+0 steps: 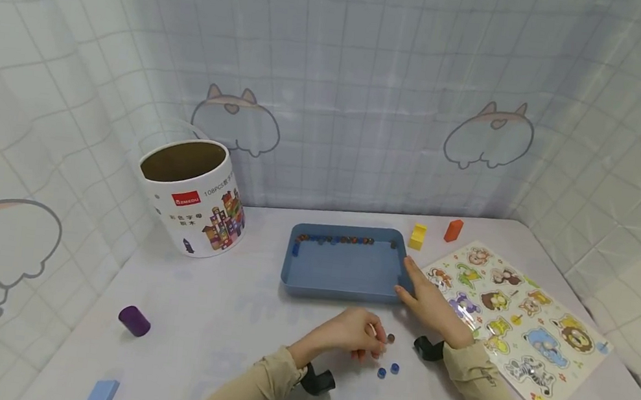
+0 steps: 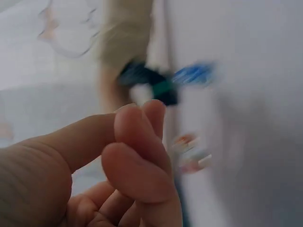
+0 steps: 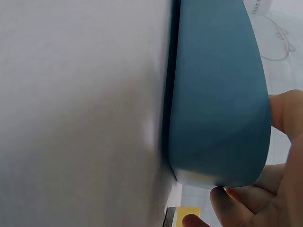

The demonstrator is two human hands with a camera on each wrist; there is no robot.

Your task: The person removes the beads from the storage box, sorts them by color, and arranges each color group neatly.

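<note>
On the table, seen from the head camera, a blue tray (image 1: 342, 274) sits in the middle with a row of small beads (image 1: 340, 239) lined along its far wall, so a good share of the sorting looks done. The right hand (image 1: 426, 297) rests against the tray's near right corner, fingers fairly straight along the rim, steadying it by the look of things. The left hand (image 1: 354, 335) is curled just in front of the tray, fingertips pinched together over the table; a brown bead (image 1: 390, 339) lies just beside those fingertips, and two blue beads (image 1: 388, 370) lie a little nearer the person, so at least three seem left to move. Around the work stand a round cardboard tub (image 1: 194, 196) to the left, a purple cylinder (image 1: 134, 321) and a pale blue block (image 1: 100, 395) near the front left, a yellow block (image 1: 417, 237) and an orange block (image 1: 453, 230) behind the tray, and an animal puzzle board (image 1: 513, 318) to the right; none blocks the short path from beads to tray. From the left wrist, blurred, thumb and fingers (image 2: 137, 156) press together, though whether they pinch a bead I cannot tell. From the right wrist, the tray's outer wall (image 3: 218, 109) fills the frame, with fingertips (image 3: 284, 113) touching its edge and the table (image 3: 80, 113) beneath.
</note>
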